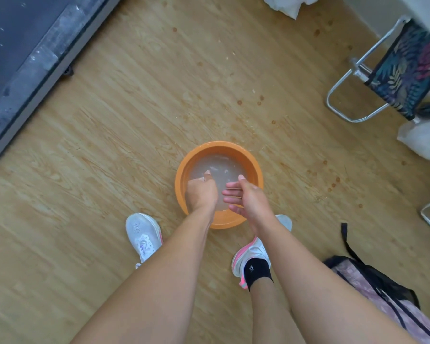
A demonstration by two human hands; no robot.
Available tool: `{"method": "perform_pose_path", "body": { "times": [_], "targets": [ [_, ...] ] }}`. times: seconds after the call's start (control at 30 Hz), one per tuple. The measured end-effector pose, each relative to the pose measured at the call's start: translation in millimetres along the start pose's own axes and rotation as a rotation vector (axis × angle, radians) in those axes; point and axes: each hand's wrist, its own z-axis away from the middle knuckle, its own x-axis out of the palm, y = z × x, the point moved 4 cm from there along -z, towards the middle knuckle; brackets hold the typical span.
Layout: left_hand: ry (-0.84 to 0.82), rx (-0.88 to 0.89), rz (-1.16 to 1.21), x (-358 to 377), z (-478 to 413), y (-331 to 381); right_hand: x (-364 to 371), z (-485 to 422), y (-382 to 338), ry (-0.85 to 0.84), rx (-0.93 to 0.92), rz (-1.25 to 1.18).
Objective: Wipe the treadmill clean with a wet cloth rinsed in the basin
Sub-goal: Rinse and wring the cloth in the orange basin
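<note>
Rinsing at the orange basin (219, 146) on the floor (134, 120): left hand (201, 192) curled down into the cloudy water (220, 167), cloth hidden so grip unclear, right hand (248, 199) flat and empty just beside it; I'd bring both in, wring hard over the basin, then go to the dusty treadmill (23, 58), well apart.

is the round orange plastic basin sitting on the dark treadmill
No, the round orange plastic basin sits on the wooden floor, apart from the dark treadmill.

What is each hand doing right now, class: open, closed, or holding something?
Left hand: fingers curled down into the basin of cloudy water; a grip cannot be told.
Right hand: open, fingers straight, holding nothing.
</note>
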Motion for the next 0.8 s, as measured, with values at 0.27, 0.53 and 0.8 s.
{"method": "perform_pose_path", "body": {
  "times": [0.27, 0.53, 0.8],
  "targets": [
    [-0.091, -0.063, 0.112, -4, 15, -10, 8, 7, -19, 0.054, -0.148, 0.195],
    [-0.392, 0.178, 0.132, -78, 102, 62, 9, 126, -89, 0.013, -0.406, 0.544],
    [-0.322, 0.537, 0.006, -273, 279, 194, 34, 396, -225, 0.06, -0.683, 0.67]
  ]
}}
